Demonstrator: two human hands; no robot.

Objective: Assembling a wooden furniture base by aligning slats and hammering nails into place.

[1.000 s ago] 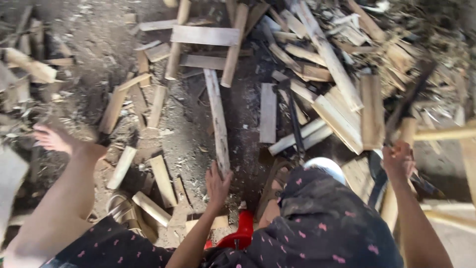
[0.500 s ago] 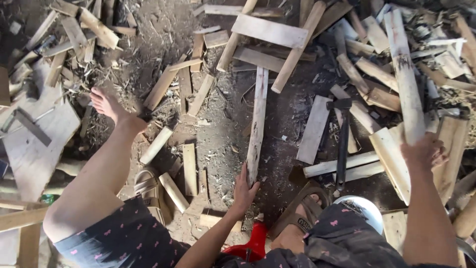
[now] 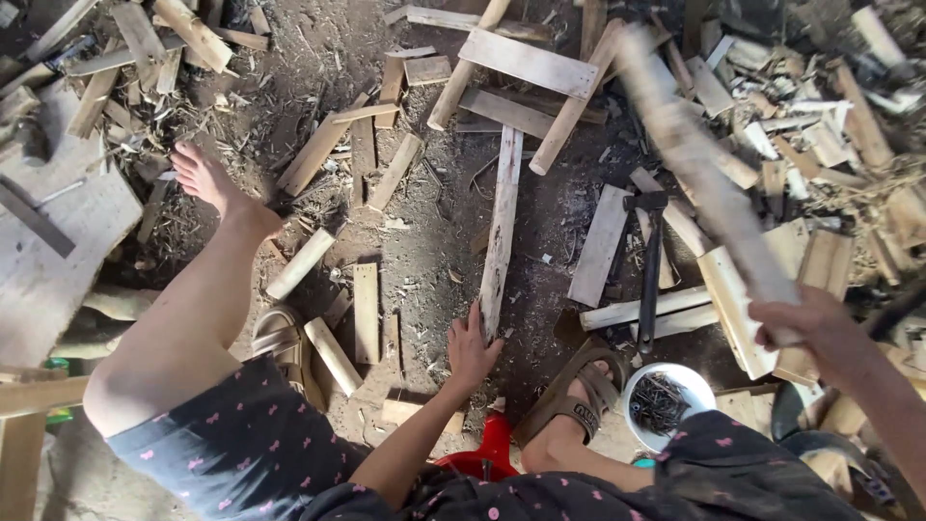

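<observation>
From the head camera I see my left hand (image 3: 470, 349) spread flat, fingers open, resting on the dirt floor (image 3: 434, 260) and touching the near end of a long wooden slat (image 3: 501, 232). That slat lies on the ground with its long axis running from near to far, tilted slightly right at the far end, where it meets a crossed frame of boards (image 3: 526, 72).

My right hand (image 3: 808, 323) is closed around the near end of a second wooden stick (image 3: 709, 183), held up off the floor. The stick is blurred; its long axis slants from my fist at the near right up toward the far left.

Between the two hands a hammer (image 3: 651, 260) lies on the floor, head at the far end, handle pointing near. A white bowl of nails (image 3: 666, 397) sits beside my sandalled right foot (image 3: 579, 400). My bare left foot (image 3: 204, 178) stretches out to the far left among scattered offcuts (image 3: 365, 314). A red stool (image 3: 492, 452) shows under me.
</observation>
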